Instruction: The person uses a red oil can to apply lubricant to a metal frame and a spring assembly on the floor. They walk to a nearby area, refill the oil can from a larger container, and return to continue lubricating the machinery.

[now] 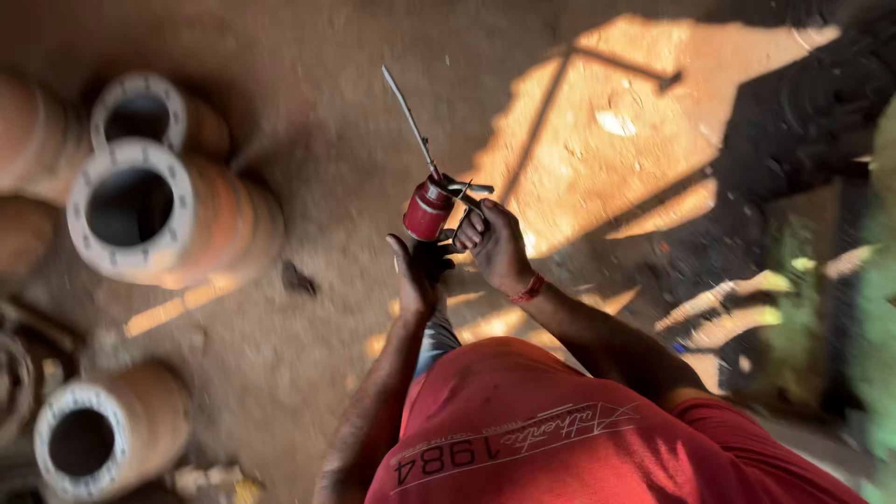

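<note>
Two hands closed around one small red oil can, held mid-air above the dirt floor. Left hand cupped beneath the can's base; right hand curled at the lever beside the cap. Thin spout angled upward, likely bendable. Can probably light, rigid, perhaps oily and slippery; best gripped round the body. Flanged pipes toward the floor's left edge, well apart, blocking nothing.
</note>
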